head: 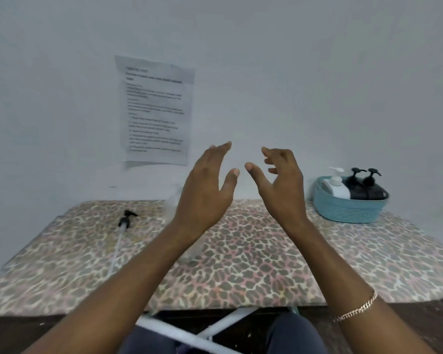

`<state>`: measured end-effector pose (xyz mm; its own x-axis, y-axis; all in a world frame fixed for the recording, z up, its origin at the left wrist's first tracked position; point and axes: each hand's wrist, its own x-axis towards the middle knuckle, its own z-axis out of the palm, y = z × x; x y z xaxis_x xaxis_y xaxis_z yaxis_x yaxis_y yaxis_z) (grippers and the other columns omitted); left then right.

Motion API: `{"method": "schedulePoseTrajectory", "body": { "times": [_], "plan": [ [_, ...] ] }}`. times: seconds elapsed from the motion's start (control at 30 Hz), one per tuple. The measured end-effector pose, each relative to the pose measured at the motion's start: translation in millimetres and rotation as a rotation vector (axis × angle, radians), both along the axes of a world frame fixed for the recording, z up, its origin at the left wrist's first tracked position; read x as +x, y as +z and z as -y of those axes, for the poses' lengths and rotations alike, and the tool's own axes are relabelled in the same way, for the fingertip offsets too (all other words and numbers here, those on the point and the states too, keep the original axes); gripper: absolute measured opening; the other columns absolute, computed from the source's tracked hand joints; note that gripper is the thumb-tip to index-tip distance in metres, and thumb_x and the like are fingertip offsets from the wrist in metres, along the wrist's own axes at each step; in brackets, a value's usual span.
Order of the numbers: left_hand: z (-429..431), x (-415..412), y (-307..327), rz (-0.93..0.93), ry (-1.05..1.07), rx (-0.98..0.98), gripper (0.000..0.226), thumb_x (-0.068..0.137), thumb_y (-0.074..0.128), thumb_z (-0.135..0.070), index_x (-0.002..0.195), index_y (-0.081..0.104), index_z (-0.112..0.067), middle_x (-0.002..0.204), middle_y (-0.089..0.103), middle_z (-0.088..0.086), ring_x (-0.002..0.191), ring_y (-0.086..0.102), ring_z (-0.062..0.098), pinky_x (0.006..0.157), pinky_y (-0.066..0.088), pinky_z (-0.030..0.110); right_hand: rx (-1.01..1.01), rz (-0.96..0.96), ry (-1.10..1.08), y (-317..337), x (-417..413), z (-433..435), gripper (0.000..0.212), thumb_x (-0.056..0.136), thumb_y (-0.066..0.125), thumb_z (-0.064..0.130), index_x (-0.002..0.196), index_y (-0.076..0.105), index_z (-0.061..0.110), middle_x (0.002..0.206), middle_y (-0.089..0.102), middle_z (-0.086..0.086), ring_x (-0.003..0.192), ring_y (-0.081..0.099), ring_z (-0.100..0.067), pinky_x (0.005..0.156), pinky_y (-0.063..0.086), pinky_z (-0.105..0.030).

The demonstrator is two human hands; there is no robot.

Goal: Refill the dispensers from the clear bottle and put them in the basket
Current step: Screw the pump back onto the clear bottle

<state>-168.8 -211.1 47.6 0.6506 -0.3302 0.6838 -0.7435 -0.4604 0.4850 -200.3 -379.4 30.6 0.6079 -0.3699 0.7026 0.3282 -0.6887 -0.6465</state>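
Blue basket w/ 3 dispensers on table, L hand & R hand raised, each grip spread, empty.

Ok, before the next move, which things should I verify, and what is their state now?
1. Hands free: ok, left hand and right hand are open and hold nothing.
2. Dispensers in basket: ok for three, one white dispenser and two black dispensers.
3. Pump fitted: not ok, it lies loose on the table.
4. Clear bottle found: cannot tell, only a faint clear shape behind the left hand.
5. Fill levels: cannot tell.
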Motion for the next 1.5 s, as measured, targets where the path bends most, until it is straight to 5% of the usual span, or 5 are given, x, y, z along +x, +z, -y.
{"method": "schedulePoseTrajectory", "body": {
  "times": [0.5, 0.63, 0.9, 1.1, 1.5],
  "plan": [
    [-210, 26, -22, -0.206, 0.398, -0.142, 0.047, 0.101, 0.067, -0.031, 0.145, 0.057, -0.018, 0.142, 0.061, 0.001, 0.115, 0.064, 0.015, 0.092, 0.05, 0.03, -0.335, -0.225, 0.319, 69, 76, -220, 0.041, 0.095, 0.072, 0.036, 0.115, 0.069, 0.001, 0.107, 0.069, -0.011, 0.095, 0.067, -0.025, 0.085, 0.055, -0.042],
    [-231, 48, -47, -0.415, 0.482, 0.005, 0.04, 0.096, 0.071, -0.034, 0.131, 0.066, -0.013, 0.118, 0.068, 0.0, 0.095, 0.064, 0.014, 0.081, 0.044, 0.028, -0.343, -0.445, 0.306, 64, 116, -262, 0.023, 0.092, 0.071, 0.018, 0.087, 0.053, 0.006, 0.084, 0.058, -0.008, 0.08, 0.063, -0.031, 0.057, 0.046, -0.032],
    [-242, 89, -94, -0.81, 0.449, 0.088, 0.026, 0.087, 0.082, -0.02, 0.091, 0.068, 0.003, 0.088, 0.076, 0.023, 0.072, 0.078, 0.03, 0.075, 0.065, 0.049, -0.3, -0.809, 0.282, -15, 199, -293, 0.021, 0.084, 0.079, 0.011, 0.088, 0.058, 0.007, 0.105, 0.071, -0.018, 0.086, 0.075, -0.034, 0.065, 0.056, -0.034],
    [-244, 114, -118, -0.934, 0.424, 0.17, 0.031, 0.082, 0.089, -0.02, 0.087, 0.07, 0.004, 0.073, 0.076, 0.021, 0.068, 0.077, 0.032, 0.072, 0.066, 0.05, -0.281, -0.989, 0.239, -69, 225, -292, 0.034, 0.085, 0.08, 0.014, 0.065, 0.053, 0.01, 0.073, 0.062, -0.007, 0.052, 0.057, -0.018, 0.042, 0.042, -0.025],
    [-241, 126, -139, -0.845, 0.456, 0.228, 0.024, 0.078, 0.086, -0.007, 0.075, 0.062, -0.006, 0.077, 0.075, 0.023, 0.063, 0.075, 0.03, 0.063, 0.065, 0.05, -0.227, -0.918, 0.261, -82, 234, -293, 0.034, 0.081, 0.079, 0.003, 0.06, 0.053, 0.008, 0.057, 0.058, -0.007, 0.048, 0.058, -0.018, 0.045, 0.05, -0.028]
  ]
}}
